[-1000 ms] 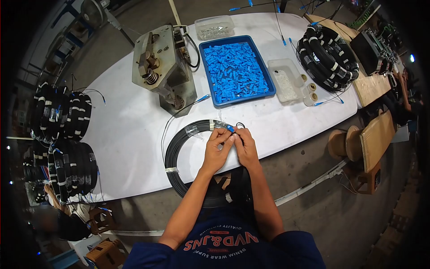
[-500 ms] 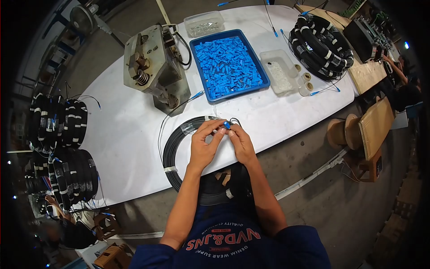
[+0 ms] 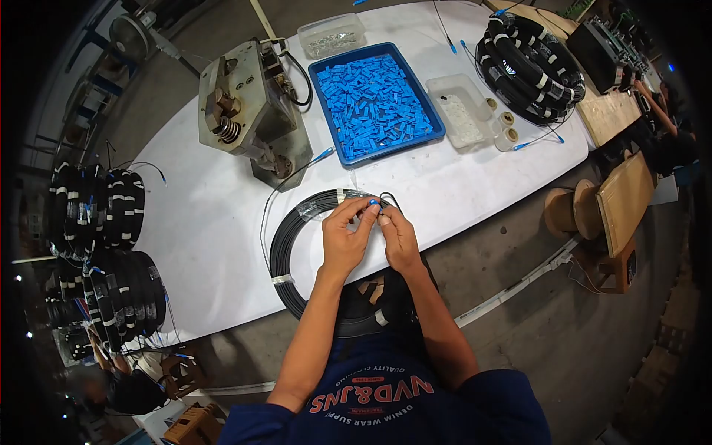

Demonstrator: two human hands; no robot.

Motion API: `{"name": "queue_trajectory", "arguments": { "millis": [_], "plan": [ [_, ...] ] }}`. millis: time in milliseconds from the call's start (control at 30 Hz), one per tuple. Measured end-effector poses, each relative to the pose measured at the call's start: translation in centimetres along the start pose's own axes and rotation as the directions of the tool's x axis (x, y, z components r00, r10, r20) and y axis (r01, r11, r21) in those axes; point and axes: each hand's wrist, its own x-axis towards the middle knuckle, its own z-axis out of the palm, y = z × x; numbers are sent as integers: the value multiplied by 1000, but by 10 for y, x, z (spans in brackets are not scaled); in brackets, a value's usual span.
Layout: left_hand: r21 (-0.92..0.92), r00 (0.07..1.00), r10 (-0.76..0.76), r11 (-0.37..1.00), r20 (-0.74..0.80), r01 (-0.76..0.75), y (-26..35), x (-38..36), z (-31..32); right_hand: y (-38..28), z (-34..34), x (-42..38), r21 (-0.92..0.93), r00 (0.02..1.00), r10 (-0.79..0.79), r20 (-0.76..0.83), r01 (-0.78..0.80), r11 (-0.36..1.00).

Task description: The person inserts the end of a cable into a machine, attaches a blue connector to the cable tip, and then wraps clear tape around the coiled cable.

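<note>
A small blue connector point(image 3: 374, 203) is pinched between the fingertips of both hands, above the near part of the table. My left hand point(image 3: 350, 230) is closed on it from the left, and my right hand point(image 3: 397, 231) closes on it from the right. Fingers partly cover the connector. Below and around my hands lies a large coil of black cable point(image 3: 285, 248), bound with white tape and overhanging the table's front edge. Beyond my hands sits a blue tray point(image 3: 354, 159) full of small blue parts.
A metal press point(image 3: 256, 111) stands left of the tray. Clear plastic boxes point(image 3: 463, 122) and tape rolls point(image 3: 506, 139) lie right of it. Black cable coils stack at far left point(image 3: 130, 297) and back right point(image 3: 530, 70). Other people are at both sides.
The camera view has shifted slightly. My left thumb has moved up against the blue connector, and less of the connector shows between my fingers.
</note>
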Motion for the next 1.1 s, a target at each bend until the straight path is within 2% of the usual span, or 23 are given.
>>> {"name": "queue_trajectory", "arguments": {
  "millis": [100, 167, 300, 367, 400, 467, 533, 600, 633, 700, 800, 933, 1033, 1100],
  "plan": [
    [32, 999, -2, 1000, 36, 1, 2, 5, -1, 0, -2, 0, 17, 1000, 12, -13, -12, 1000],
    [73, 993, -33, 997, 113, 24, 1, 10, -6, -6, -4, 0, -33, 999, 45, 23, -44, 998],
    [62, 992, -40, 998, 122, 33, -2, 10, -3, 0, -2, 0, -17, 999, 43, 7, -43, 999],
    [21, 1000, -26, 999, 18, 25, -7, 3, 6, 5, -2, 0, 13, 998, 37, -42, -36, 999],
    [-9, 997, -70, 998, -12, 70, -8, 0, 10, 4, -3, -1, 12, 998, 36, -42, -36, 999],
    [-52, 996, -78, 996, -46, 76, -13, -6, 16, 2, -7, -3, 6, 990, 138, -19, -138, 990],
    [-97, 993, -89, 992, -83, 81, -12, -7, 16, -1, -6, -2, -2, 993, 116, -19, -116, 993],
    [-9, 998, -66, 998, 9, 66, -12, -2, 7, -2, -5, -1, -5, 996, 93, -12, -93, 996],
    [-7, 998, -65, 998, 5, 65, -11, 1, 3, -2, -4, 0, -3, 997, 80, -6, -80, 997],
    [17, 993, -71, 997, 98, 69, -10, 6, -2, -2, -3, 1, -1, 998, 64, 0, -64, 998],
    [18, 991, -62, 998, 121, 60, -10, 8, -4, 0, -1, 1, -10, 999, 43, -23, -44, 999],
    [-34, 994, -66, 997, 89, 69, -15, 1, 6, 0, -4, -2, -2, 995, 98, -24, -98, 995],
    [-41, 993, -103, 994, 63, 106, -19, -1, 6, 0, -3, 0, -8, 995, 98, -15, -98, 995],
    [-144, 976, -207, 966, 71, 215, -22, -2, 6, 0, -2, 1, -20, 996, 84, -7, -84, 996]
  ]
}}
